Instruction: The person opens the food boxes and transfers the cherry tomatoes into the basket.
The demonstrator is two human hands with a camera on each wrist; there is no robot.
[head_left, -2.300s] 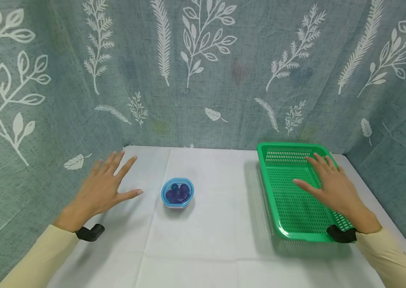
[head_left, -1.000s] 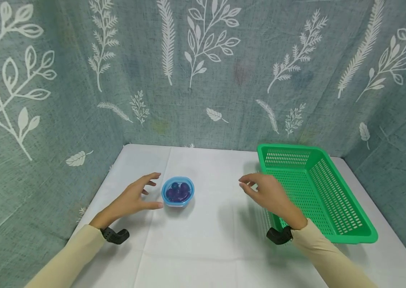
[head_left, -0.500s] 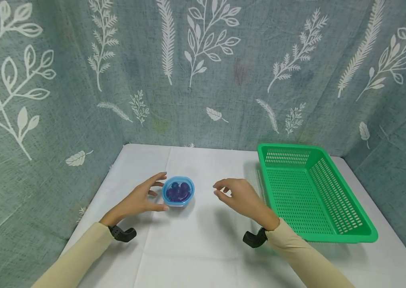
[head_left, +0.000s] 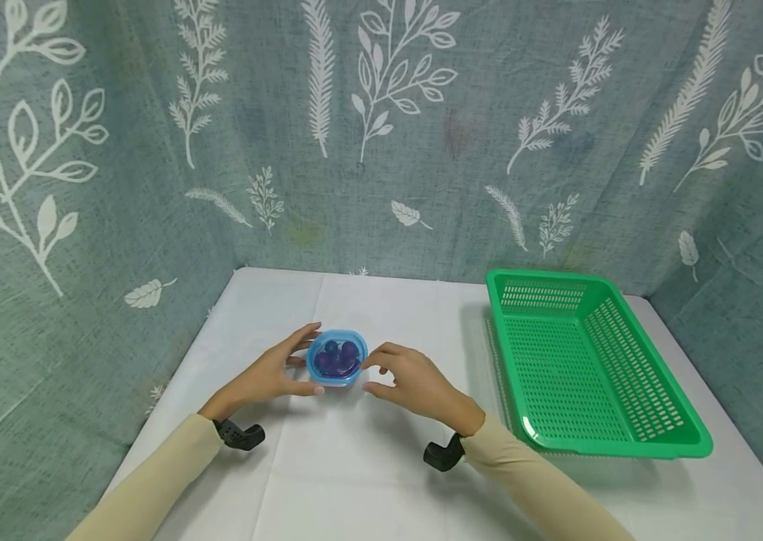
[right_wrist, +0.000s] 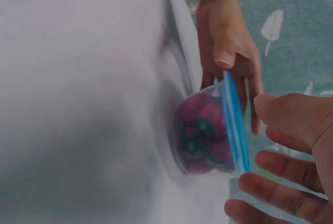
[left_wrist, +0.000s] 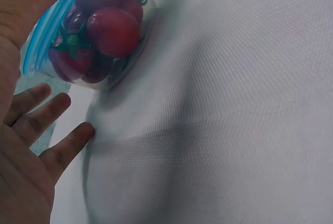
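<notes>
A small clear plastic tub (head_left: 336, 382) with a blue-rimmed lid (head_left: 336, 335) stands on the white-covered table. Through its side, red tomatoes (left_wrist: 113, 32) with green stems show in the left wrist view. My left hand (head_left: 273, 376) is at the tub's left side, thumb and fingers spread apart around it, thumb near the front. From the right, my right hand (head_left: 415, 382) comes up to the lid's edge with its fingers apart and slightly bent, the index fingertip right at the rim. In the right wrist view both hands flank the tub (right_wrist: 200, 135).
A green perforated plastic basket (head_left: 564, 368) stands on the right part of the white tablecloth (head_left: 354, 481). Patterned grey-green curtains (head_left: 381, 180) close off the back and both sides. A black wrist camera (head_left: 444, 453) sits on each wrist.
My right hand has moved left from over the basket to the tub's right side. The left hand has come rightward and down beside the tub. Tub and basket stay in place.
</notes>
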